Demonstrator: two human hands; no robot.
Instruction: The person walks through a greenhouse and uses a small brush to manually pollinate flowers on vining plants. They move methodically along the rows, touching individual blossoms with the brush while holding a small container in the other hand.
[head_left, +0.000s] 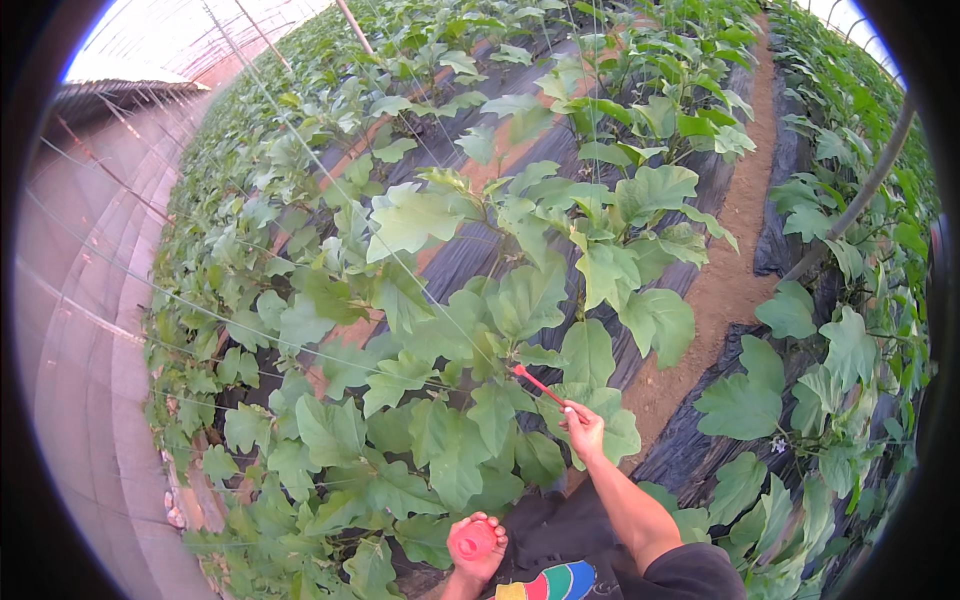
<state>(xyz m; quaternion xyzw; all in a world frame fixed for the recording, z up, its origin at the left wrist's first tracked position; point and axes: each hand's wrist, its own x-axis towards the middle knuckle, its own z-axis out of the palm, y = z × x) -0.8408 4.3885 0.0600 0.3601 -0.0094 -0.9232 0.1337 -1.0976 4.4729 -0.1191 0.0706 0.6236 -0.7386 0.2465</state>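
Note:
My right hand (583, 429) grips the handle end of a slim red brush (541, 386). Its pink-red tip reaches in among the leaves of an eggplant plant (525, 300), close to a stem; whether it touches anything there I cannot tell. Low in the picture, near my body, my left hand (480, 551) holds a small cup of pink-red liquid (475, 540), its fingers wrapped around the side. Broad green leaves spread just in front of both hands.
Thin support strings (375, 232) run down and across through the plants. Black plastic mulch (667, 457) covers the beds beside a bare soil path (697, 330). A grey bent pole (862, 199) rises on the right. A pale wall (90, 315) curves along the left.

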